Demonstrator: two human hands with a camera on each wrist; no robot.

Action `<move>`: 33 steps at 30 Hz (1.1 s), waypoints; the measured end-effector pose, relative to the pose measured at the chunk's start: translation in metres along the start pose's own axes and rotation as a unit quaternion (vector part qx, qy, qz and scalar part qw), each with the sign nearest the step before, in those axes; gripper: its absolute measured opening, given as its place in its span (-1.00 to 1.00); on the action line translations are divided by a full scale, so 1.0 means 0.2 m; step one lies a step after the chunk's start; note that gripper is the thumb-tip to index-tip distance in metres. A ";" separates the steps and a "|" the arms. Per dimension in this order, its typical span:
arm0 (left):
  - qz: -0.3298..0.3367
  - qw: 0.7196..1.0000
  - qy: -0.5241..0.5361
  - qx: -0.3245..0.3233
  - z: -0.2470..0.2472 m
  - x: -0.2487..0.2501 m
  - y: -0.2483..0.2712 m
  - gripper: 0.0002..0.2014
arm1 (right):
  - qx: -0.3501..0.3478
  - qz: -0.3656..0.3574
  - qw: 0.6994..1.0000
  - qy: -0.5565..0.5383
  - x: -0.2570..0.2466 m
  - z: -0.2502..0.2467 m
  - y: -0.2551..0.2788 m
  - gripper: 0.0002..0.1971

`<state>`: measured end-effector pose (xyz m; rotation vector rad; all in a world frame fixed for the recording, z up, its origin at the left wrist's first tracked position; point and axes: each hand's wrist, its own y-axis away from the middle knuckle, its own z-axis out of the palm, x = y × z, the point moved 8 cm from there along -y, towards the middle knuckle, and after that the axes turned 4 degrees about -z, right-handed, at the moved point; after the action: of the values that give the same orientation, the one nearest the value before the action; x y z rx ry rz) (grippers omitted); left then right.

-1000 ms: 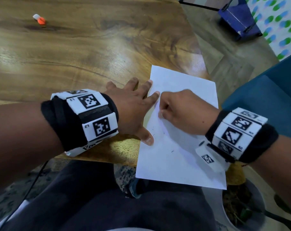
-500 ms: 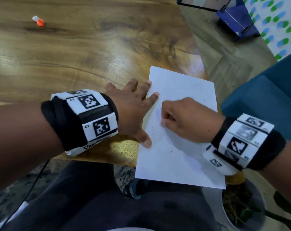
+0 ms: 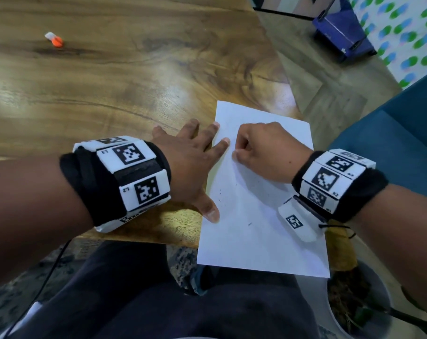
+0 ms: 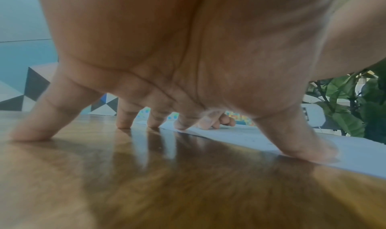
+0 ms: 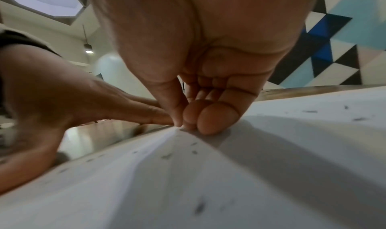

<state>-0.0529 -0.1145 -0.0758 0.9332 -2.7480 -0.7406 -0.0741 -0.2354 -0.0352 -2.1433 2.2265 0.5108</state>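
paper (image 3: pixel 256 228): thin, limp, creases easily; likely slides on table (image 3: pixel 134 94) | left hand (image 3: pixel 188 165): spread flat, pinning edge | right hand (image 3: pixel 266 152): curled, fingertips pinching up a ridge; better taken by an edge

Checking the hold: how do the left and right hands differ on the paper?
The left hand lies spread, fingers straight; the right hand is curled, its grip pinching a ridge of the paper. The left hand rests mostly on the wooden table, only fingertips and thumb on the paper; the right hand sits over it. Both touch the paper.
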 end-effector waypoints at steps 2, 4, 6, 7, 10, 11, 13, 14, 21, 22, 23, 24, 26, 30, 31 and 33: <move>0.000 1.000 0.002 -0.003 0.00 0.00 0.00 0.46 | -0.023 -0.029 0.999 -0.006 -0.07 0.05 0.07 -0.85; 0.002 1.000 0.003 -0.007 0.00 0.00 0.00 0.46 | -0.059 -0.052 0.997 0.000 -0.15 0.13 0.16 -0.83; 0.003 1.000 0.005 -0.010 0.01 0.00 -0.01 0.47 | -0.056 -0.024 0.998 0.020 -0.09 0.11 0.15 -0.82; 0.004 1.000 0.006 -0.012 0.01 0.00 0.00 0.47 | -0.042 0.006 0.999 0.025 -0.03 0.07 0.13 -0.82; 0.007 1.000 0.013 -0.012 0.01 0.00 0.00 0.44 | 0.025 0.100 0.981 -0.167 0.14 -0.07 0.14 -0.85; 0.009 1.000 0.017 -0.013 0.01 -0.01 0.01 0.43 | 0.028 0.113 0.950 -0.290 0.14 -0.08 0.17 -0.87; 0.011 0.999 0.029 -0.014 0.00 -0.02 0.01 0.35 | -0.026 0.106 0.882 -0.459 0.06 -0.02 0.26 -0.90; 0.011 0.999 0.039 -0.011 -0.01 -0.03 0.01 0.27 | -0.053 0.093 0.872 -0.477 0.03 0.01 0.31 -0.91; -0.054 0.992 0.082 0.085 -0.19 -0.13 -0.03 -0.16 | 0.092 0.262 0.921 -0.272 0.59 -0.06 0.45 -0.80; -0.066 0.991 0.070 0.093 -0.22 -0.13 -0.05 -0.20 | 0.069 0.287 0.925 -0.241 0.63 -0.05 0.47 -0.82; -0.072 0.991 0.061 0.098 -0.24 -0.13 -0.06 -0.27 | 0.052 0.304 0.923 -0.229 0.66 -0.03 0.48 -0.84; -0.073 0.991 0.060 0.099 -0.25 -0.12 -0.08 -0.33 | 0.046 0.313 0.920 -0.229 0.67 -0.01 0.48 -0.86; -0.065 0.990 0.081 0.093 -0.24 -0.08 -0.10 -0.44 | 0.049 0.319 0.915 -0.241 0.69 0.00 0.47 -0.89; -0.020 0.977 0.180 0.112 -0.25 -0.02 -0.13 -0.59 | 0.058 0.311 0.911 -0.263 0.71 0.01 0.45 -0.91; -0.010 0.967 0.222 0.125 -0.27 -0.02 -0.13 -0.60 | 0.060 0.308 0.909 -0.275 0.72 0.00 0.45 -0.93; -0.003 0.941 0.305 0.148 -0.33 -0.04 -0.13 -0.62 | 0.071 0.307 0.897 -0.309 0.73 0.00 0.45 -0.90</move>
<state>-0.0141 -0.1548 -0.0318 1.0113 -2.3183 -0.0047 -0.1715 -0.3759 -0.0474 -0.9515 2.3702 0.8524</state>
